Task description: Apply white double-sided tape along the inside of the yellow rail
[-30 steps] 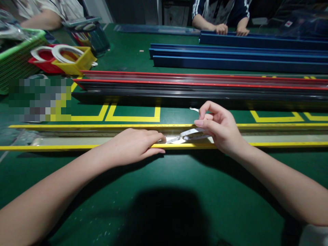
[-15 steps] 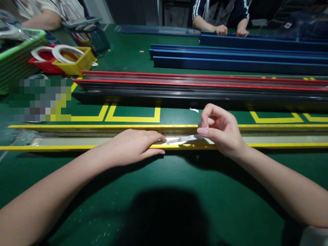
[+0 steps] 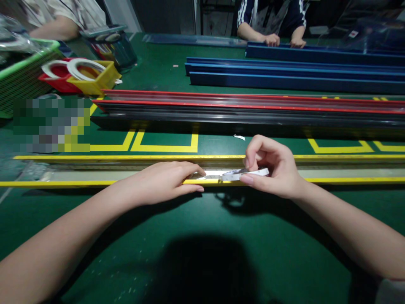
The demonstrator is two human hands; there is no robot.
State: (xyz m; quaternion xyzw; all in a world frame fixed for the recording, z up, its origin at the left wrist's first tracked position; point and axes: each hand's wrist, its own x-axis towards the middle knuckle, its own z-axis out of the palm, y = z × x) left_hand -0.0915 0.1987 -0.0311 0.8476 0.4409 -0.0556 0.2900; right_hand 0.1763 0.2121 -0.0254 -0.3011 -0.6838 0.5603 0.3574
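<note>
A long yellow-edged channel (image 3: 104,174) with a pale inner floor lies across the table in front of me. My left hand (image 3: 169,179) straddles its front edge, fingertips inside and thumb along the outer side. A narrow white tape strip (image 3: 232,176) lies in the channel by those fingertips and runs to my right hand. Above the channel, my right hand (image 3: 274,166) is closed in a pinch on the strip, which bends into a flat loop between thumb and fingers. I cannot make out whether the loop belongs to a roll.
Behind lie red-edged dark channels (image 3: 221,101) and blue channels (image 3: 284,78). At left stand a green basket (image 3: 28,76), a red bin (image 3: 60,85) and a yellow bin (image 3: 95,83) with white rings, and a pen container (image 3: 122,50). Another person's hands (image 3: 272,40) rest on a far blue channel.
My right hand has dipped slightly towards the channel. The strip, stretched out between both hands before, is now bent into a loop at my right fingers. My left hand stays almost in place.
</note>
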